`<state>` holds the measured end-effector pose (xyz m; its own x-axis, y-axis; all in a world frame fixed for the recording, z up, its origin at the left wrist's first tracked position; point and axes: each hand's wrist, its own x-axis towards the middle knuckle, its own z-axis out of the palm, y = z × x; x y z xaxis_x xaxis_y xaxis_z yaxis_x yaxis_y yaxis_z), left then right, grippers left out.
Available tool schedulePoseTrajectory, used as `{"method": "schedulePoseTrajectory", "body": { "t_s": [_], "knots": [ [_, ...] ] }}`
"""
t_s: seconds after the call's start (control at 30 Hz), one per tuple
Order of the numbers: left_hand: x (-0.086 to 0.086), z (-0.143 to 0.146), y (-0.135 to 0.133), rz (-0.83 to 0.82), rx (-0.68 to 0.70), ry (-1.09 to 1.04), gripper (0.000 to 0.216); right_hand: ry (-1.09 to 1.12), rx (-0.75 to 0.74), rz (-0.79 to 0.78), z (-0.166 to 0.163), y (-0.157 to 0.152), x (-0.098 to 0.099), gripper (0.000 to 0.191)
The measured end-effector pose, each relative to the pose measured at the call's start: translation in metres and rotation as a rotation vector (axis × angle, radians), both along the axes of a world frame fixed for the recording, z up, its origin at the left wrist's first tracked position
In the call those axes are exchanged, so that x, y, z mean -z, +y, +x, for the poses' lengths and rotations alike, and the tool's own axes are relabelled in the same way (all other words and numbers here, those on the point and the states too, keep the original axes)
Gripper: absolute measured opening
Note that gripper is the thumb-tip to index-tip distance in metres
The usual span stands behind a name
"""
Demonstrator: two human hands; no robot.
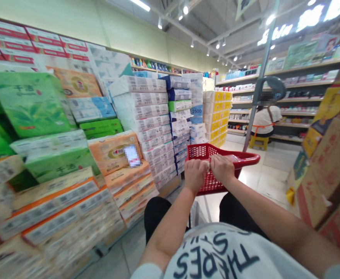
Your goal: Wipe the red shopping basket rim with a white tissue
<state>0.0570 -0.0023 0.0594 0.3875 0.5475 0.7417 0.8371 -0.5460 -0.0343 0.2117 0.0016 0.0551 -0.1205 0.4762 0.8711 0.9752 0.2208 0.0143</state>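
Observation:
Both of my hands are wrapped round the near handle of a red plastic shopping cart (pixel 215 186) with a perforated basket. My left hand (pixel 196 174) grips the handle's left part. Close beside it, my right hand (pixel 222 167) holds the handle a little further right. My fingers cover much of the bar. The cart stands just in front of my knees, and its inside is mostly hidden. A grey metal pole (pixel 253 116) rises beside the cart's right side; whether it is fixed to the cart I cannot tell.
Stacked tissue packs (pixel 152 116) line the left side, with a blurred bright rectangle (pixel 133 156) over an orange pack. Cardboard boxes (pixel 329 166) are piled at the right. Further ahead a person (pixel 264 118) sits on a yellow stool (pixel 258 143) before stocked shelves (pixel 297 99).

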Motion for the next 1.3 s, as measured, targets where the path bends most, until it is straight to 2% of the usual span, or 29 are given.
{"method": "schedulePoseTrajectory", "body": {
  "t_s": [0.07,0.23,0.43,0.67,0.8,0.97,1.3],
  "knots": [
    [0.002,-0.001,-0.002,0.015,-0.007,-0.008,0.023,0.005,0.0,-0.001,0.0,0.001,0.001,0.026],
    [-0.007,0.0,0.006,-0.055,-0.044,-0.007,0.03,0.011,-0.002,-0.004,0.0,0.001,0.0,0.026],
    [-0.002,-0.005,0.003,0.011,-0.005,-0.029,0.027,0.012,-0.014,-0.004,0.0,0.0,0.0,0.026],
    [-0.01,-0.002,0.008,-0.011,-0.031,-0.009,0.028,0.036,-0.009,-0.013,-0.002,-0.004,-0.003,0.024],
    [-0.006,-0.001,0.017,0.039,-0.023,-0.013,0.031,0.045,0.002,-0.042,-0.002,0.001,-0.006,0.02],
    [0.001,-0.002,0.025,0.113,0.067,-0.044,0.028,0.062,-0.001,-0.038,0.0,0.005,-0.006,0.019],
    [0.003,-0.004,0.024,0.113,0.081,-0.077,0.026,0.076,-0.023,-0.023,-0.003,0.002,-0.005,0.019]
  ]
}}
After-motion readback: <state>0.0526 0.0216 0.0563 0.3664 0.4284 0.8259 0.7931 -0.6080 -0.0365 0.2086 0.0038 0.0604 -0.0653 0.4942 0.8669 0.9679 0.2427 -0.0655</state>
